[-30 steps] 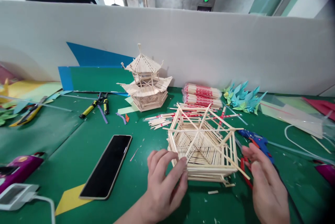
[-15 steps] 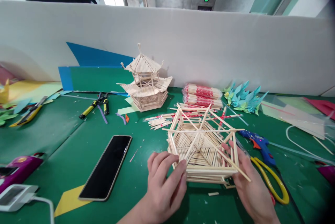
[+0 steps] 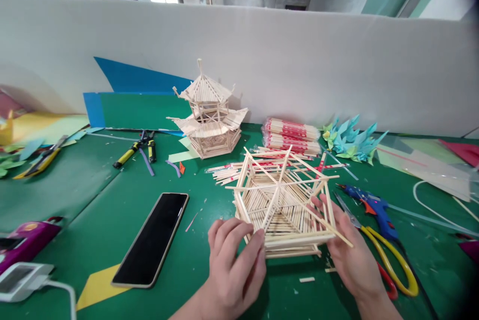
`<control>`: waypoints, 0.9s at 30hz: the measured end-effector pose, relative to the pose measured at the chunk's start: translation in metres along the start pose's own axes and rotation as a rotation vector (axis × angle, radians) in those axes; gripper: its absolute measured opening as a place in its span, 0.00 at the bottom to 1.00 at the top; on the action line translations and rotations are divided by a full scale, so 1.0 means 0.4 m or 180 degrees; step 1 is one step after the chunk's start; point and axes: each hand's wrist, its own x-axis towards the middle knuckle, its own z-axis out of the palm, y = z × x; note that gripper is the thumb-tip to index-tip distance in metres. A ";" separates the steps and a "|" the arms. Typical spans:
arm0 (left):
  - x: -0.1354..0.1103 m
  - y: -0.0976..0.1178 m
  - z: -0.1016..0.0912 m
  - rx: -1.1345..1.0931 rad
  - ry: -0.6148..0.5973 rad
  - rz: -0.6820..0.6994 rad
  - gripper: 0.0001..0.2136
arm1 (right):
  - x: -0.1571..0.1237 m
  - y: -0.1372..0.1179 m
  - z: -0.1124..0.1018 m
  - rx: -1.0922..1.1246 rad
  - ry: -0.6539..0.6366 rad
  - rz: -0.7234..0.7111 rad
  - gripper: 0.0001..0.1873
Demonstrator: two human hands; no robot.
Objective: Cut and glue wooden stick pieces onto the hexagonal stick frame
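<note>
A six-sided frame of thin wooden sticks (image 3: pixel 295 239) stands before me, its floor of close-laid sticks and its top crossed by long sticks that meet in the middle. My left hand (image 3: pixel 237 260) pinches its near left corner between thumb and curled fingers; the fingertips are partly hidden. My right hand (image 3: pixel 352 247) grips the right side, some fingers reaching behind the sticks. One loose-looking stick end juts past the right hand. Behind the frame stands a two-roofed stick pagoda (image 3: pixel 211 128).
Plastic-wrapped stick bundles (image 3: pixel 292 135) and loose sticks (image 3: pixel 226 174) lie behind the frame. To the right are scissors (image 3: pixel 392 262), a blue glue gun (image 3: pixel 374 207) and folded-paper leaves (image 3: pixel 355 138). A phone (image 3: pixel 151 240), pliers (image 3: pixel 129 154) and a yellow-handled cutter (image 3: pixel 43 162) lie left.
The stick frame has shifted a little left and turned slightly, with my right hand moving along on it. The scissors' blades now show more. My left hand keeps its place at the corner.
</note>
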 end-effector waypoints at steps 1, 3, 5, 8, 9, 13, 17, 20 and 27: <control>0.000 0.000 0.001 -0.0002 0.0002 0.0005 0.10 | 0.003 0.000 -0.001 -0.0016 -0.0023 -0.0016 0.21; 0.001 0.001 0.001 -0.0007 -0.0001 0.0027 0.11 | 0.008 0.002 -0.003 -0.0107 -0.0056 -0.0065 0.22; 0.001 0.002 0.001 0.0000 0.0009 0.0057 0.11 | 0.010 0.002 -0.007 -0.0225 -0.0055 -0.0121 0.22; 0.001 0.005 0.001 0.0029 0.0018 0.0054 0.11 | 0.008 0.000 -0.012 -0.0351 0.0026 -0.0190 0.22; 0.000 0.006 0.001 0.0037 0.0000 0.0043 0.11 | 0.006 -0.001 -0.015 -0.0378 0.0072 -0.0226 0.23; -0.003 0.009 -0.002 0.0027 -0.0161 -0.0037 0.12 | 0.005 -0.016 -0.038 -0.0563 0.0335 -0.0480 0.23; -0.007 -0.004 -0.017 -0.0104 -0.0250 -0.0049 0.16 | 0.016 -0.041 -0.076 -0.0792 0.0649 -0.0818 0.21; -0.017 -0.027 -0.029 -0.0144 -0.0223 -0.0020 0.21 | 0.032 -0.060 -0.110 -0.1032 0.0974 -0.1112 0.19; -0.075 -0.038 -0.008 0.0083 -0.0503 -0.0741 0.29 | 0.058 -0.065 -0.185 -0.1773 0.1486 -0.1311 0.24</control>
